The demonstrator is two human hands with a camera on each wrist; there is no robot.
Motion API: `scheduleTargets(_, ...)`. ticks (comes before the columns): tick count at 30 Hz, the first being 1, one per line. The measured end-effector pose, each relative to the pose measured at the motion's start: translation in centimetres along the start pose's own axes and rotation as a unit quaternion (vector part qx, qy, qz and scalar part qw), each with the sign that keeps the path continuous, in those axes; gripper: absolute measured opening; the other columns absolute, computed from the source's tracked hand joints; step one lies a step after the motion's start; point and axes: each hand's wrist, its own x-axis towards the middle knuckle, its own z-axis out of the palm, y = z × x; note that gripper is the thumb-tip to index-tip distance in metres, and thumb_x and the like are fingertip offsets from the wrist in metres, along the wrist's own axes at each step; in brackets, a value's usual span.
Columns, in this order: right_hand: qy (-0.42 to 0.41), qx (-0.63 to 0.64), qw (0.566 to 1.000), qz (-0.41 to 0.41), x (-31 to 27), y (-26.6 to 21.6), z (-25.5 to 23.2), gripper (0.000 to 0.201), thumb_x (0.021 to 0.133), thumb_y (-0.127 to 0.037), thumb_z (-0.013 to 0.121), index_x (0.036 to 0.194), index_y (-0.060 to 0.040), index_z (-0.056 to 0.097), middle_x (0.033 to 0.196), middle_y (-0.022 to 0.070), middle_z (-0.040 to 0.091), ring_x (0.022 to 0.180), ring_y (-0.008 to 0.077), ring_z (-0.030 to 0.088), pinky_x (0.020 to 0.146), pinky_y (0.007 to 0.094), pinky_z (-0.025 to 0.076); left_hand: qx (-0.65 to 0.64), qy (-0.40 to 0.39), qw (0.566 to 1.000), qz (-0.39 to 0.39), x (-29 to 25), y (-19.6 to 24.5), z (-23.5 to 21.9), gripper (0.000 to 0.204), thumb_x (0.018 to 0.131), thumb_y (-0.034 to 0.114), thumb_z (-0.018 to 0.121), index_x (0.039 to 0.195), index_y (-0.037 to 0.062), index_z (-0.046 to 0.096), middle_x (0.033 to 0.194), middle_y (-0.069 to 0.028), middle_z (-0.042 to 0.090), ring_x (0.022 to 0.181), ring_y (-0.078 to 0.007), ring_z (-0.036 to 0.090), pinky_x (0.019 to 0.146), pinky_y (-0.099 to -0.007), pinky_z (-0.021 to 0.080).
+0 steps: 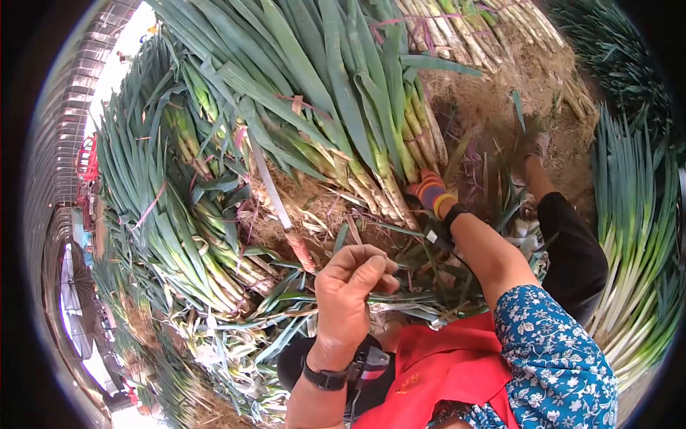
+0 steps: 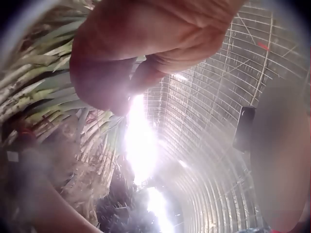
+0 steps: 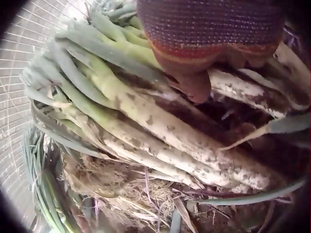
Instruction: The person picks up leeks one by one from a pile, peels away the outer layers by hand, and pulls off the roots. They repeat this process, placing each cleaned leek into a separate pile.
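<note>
A big bundle of leeks (image 1: 343,107) lies ahead of me, green tops pointing away and dirty white stalks (image 3: 184,141) pointing toward me. My right hand (image 1: 431,191), in a striped knit glove, reaches to the stalk ends of this bundle. In the right wrist view the gloved right hand (image 3: 204,58) sits on top of the stalks with the thumb bent down onto one. My bare left hand (image 1: 354,282), with a black watch on its wrist, hovers nearer to me over loose leaves. The left hand's (image 2: 146,53) fingers are curled against the thumb, and I see nothing in them.
More leek bundles are stacked at the left (image 1: 179,214), right (image 1: 636,236) and far back (image 1: 471,28). Dry roots and straw (image 1: 500,93) cover the ground, with trimmed leaves (image 1: 236,343) near me. My foot (image 1: 532,146) rests beside the pile. A greenhouse tunnel frame (image 2: 218,121) arches overhead.
</note>
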Motion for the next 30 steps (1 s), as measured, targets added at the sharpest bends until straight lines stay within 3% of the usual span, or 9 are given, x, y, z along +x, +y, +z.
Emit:
scheduleTargets(3, 0.038, -0.073, 0.985, -0.153, -0.9, 2.6, 1.2, 0.050, 0.076, -0.027, 0.069, 0.114, 0.0006, 0.051, 0.088, 0.0080, 0.063, 0.079, 0.0231, 0.059, 0.068, 0.0310, 0.048, 0.007, -0.011, 1.000, -0.001, -0.1, 0.2, 0.1, 0.017, 0.085, 0.013, 0.062, 0.095, -0.0012, 0.059, 0.080, -0.0085, 0.064, 0.064, -0.0123, 0.061, 0.061, -0.0234, 0.049)
scheduleTargets(5, -0.013, 0.340, 0.919, -0.200, -3.4, 5.5, 0.8, 0.059, 0.077, -0.020, 0.071, 0.126, 0.0015, 0.046, 0.106, 0.0180, 0.062, 0.084, 0.0242, 0.062, 0.062, 0.0385, 0.050, 0.007, -0.018, 1.000, 0.005, -0.5, 0.1, 0.3, 0.017, 0.085, 0.013, 0.062, 0.095, -0.0012, 0.059, 0.080, -0.0082, 0.064, 0.063, -0.0123, 0.060, 0.061, -0.0231, 0.049)
scheduleTargets(6, -0.003, 0.335, 0.921, -0.199, -5.5, 5.7, -1.0, 0.059, 0.077, -0.020, 0.071, 0.126, 0.0015, 0.046, 0.106, 0.0180, 0.062, 0.084, 0.0242, 0.062, 0.062, 0.0385, 0.050, 0.012, -0.024, 1.000, 0.011, -0.8, 0.0, 0.5, 0.017, 0.085, 0.012, 0.062, 0.094, -0.0012, 0.059, 0.080, -0.0079, 0.064, 0.063, -0.0123, 0.060, 0.061, -0.0229, 0.048)
scheduleTargets(9, -0.143, 0.621, 0.755, -0.155, -17.3, 0.4, -11.3, 0.038, 0.075, -0.015, 0.072, 0.106, 0.0006, 0.056, 0.074, -0.0013, 0.058, 0.056, 0.0060, 0.048, 0.047, 0.0222, 0.040, 0.036, -0.028, 0.998, 0.043, -1.3, -0.5, 1.6, 0.017, 0.085, 0.012, 0.062, 0.096, -0.0003, 0.059, 0.081, -0.0071, 0.064, 0.067, -0.0131, 0.060, 0.063, -0.0244, 0.049)
scheduleTargets(13, -0.100, 0.489, 0.850, -0.170, -26.3, 0.0, -14.7, 0.034, 0.076, -0.016, 0.072, 0.103, -0.0040, 0.057, 0.074, -0.0033, 0.058, 0.056, 0.0067, 0.048, 0.047, 0.0259, 0.040, 0.036, -0.025, 0.993, 0.106, -1.3, -1.5, 2.8, 0.023, 0.081, 0.010, 0.065, 0.102, 0.0009, 0.059, 0.087, -0.0056, 0.064, 0.076, -0.0127, 0.060, 0.066, -0.0255, 0.049)
scheduleTargets(19, 0.134, 0.278, 0.890, -0.337, -31.2, 3.5, -10.0, 0.038, 0.076, -0.025, 0.074, 0.103, -0.0039, 0.055, 0.074, 0.0111, 0.062, 0.063, 0.0198, 0.058, 0.058, 0.0340, 0.045, -0.082, -0.093, 0.981, 0.149, -2.3, -0.9, 5.1, 0.042, 0.076, -0.002, 0.066, 0.115, -0.0031, 0.050, 0.098, -0.0085, 0.060, 0.086, -0.0139, 0.058, 0.078, -0.0269, 0.047)
scheduleTargets(26, 0.183, 0.269, 0.872, -0.366, -34.6, 0.8, -10.7, 0.036, 0.079, -0.028, 0.070, 0.099, -0.0020, 0.056, 0.074, 0.0174, 0.062, 0.064, 0.0304, 0.061, 0.057, 0.0348, 0.045, -0.100, -0.011, 0.961, 0.256, -3.4, -1.4, 3.6, 0.030, 0.075, 0.000, 0.067, 0.103, -0.0003, 0.055, 0.089, -0.0058, 0.063, 0.073, -0.0157, 0.062, 0.062, -0.0245, 0.049)
scheduleTargets(28, 0.193, 0.221, 0.885, -0.362, -34.8, -0.3, -11.3, 0.034, 0.080, -0.026, 0.069, 0.101, -0.0013, 0.056, 0.073, 0.0129, 0.062, 0.062, 0.0191, 0.059, 0.056, 0.0317, 0.045, -0.060, -0.013, 0.955, 0.292, -4.2, -1.8, 3.0, 0.029, 0.073, -0.001, 0.066, 0.101, -0.0013, 0.056, 0.082, -0.0047, 0.062, 0.065, -0.0149, 0.060, 0.057, -0.0234, 0.048)
scheduleTargets(30, 0.085, 0.395, 0.837, -0.370, -34.7, -1.5, -11.9, 0.033, 0.082, -0.024, 0.069, 0.102, -0.0004, 0.056, 0.073, 0.0047, 0.062, 0.064, 0.0091, 0.053, 0.057, 0.0277, 0.044, -0.032, -0.045, 0.991, 0.124, -6.1, -1.8, 2.6, 0.028, 0.070, 0.001, 0.066, 0.096, 0.0007, 0.058, 0.073, -0.0022, 0.058, 0.057, -0.0118, 0.056, 0.048, -0.0227, 0.045)
